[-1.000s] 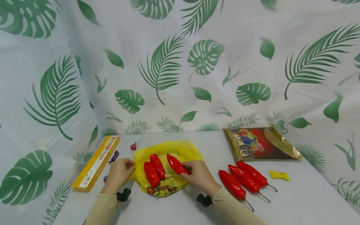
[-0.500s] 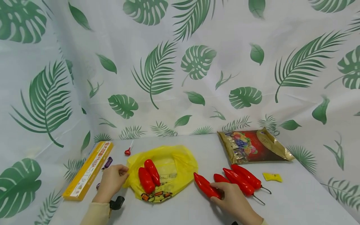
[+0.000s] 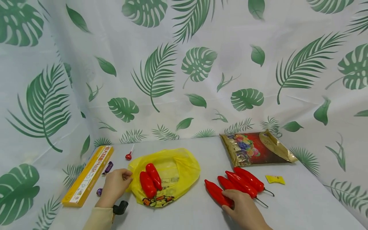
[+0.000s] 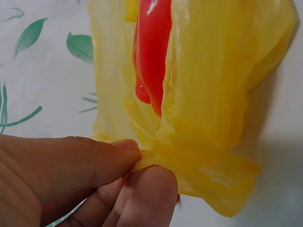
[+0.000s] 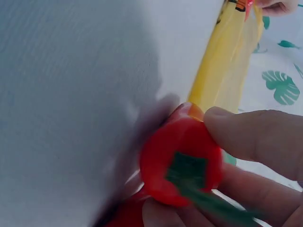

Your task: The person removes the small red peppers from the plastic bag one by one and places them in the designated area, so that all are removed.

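Note:
My left hand pinches the left edge of a yellow plastic bag, thumb against forefinger; the left wrist view shows the gathered film between them. Two red chili peppers, one nearer and one farther, lie on the bag side by side. Off to the right, my right hand grips another red chili pepper by its stem end, close over the table. Its green stem points back towards the right wrist camera. Just beyond it lie three more red chili peppers in a slanted row.
A yellow pasta box lies at the left, with two purple-wrapped candies beside it and a red lollipop behind. At the back right is a gold and red fruit-printed bag. A small yellow packet lies in front of it.
My right hand has carried its pepper from over the yellow bag rightwards to beside the three-pepper row. The left hand keeps its pinch on the bag. The head view has shifted slightly.

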`<state>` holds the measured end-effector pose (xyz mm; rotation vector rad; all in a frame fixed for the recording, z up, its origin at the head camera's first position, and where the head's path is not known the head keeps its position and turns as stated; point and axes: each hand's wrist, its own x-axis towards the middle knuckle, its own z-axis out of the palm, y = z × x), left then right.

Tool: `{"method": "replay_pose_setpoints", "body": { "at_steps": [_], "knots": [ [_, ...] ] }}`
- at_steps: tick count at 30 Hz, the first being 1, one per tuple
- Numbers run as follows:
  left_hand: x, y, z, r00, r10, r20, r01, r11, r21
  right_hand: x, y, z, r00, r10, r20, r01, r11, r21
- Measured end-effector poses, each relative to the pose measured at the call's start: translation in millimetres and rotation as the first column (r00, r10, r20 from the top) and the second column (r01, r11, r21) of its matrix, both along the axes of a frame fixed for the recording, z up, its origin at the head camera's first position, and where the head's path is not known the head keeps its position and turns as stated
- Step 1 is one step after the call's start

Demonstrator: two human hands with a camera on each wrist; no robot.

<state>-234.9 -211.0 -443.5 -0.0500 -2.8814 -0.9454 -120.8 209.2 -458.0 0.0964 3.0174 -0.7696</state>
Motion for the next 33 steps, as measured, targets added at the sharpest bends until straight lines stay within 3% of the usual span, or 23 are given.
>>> {"method": "replay_pose_setpoints", "body": {
  "at_steps": [12,33],
  "knots": [
    [-0.2,-1,-2.1,1.000,-0.005,-0.006,0.005,1.000,0.000,4.4,-2,3.6,0.998,0.016,-0.056,-0.012,0.997,0.072],
    [0.3,-5,-1.8,1.000,0.009,-0.015,-0.009,1.000,0.008,0.4,-20,13.8,0.991,0.043,-0.123,-0.041,0.999,0.021]
  ]
}}
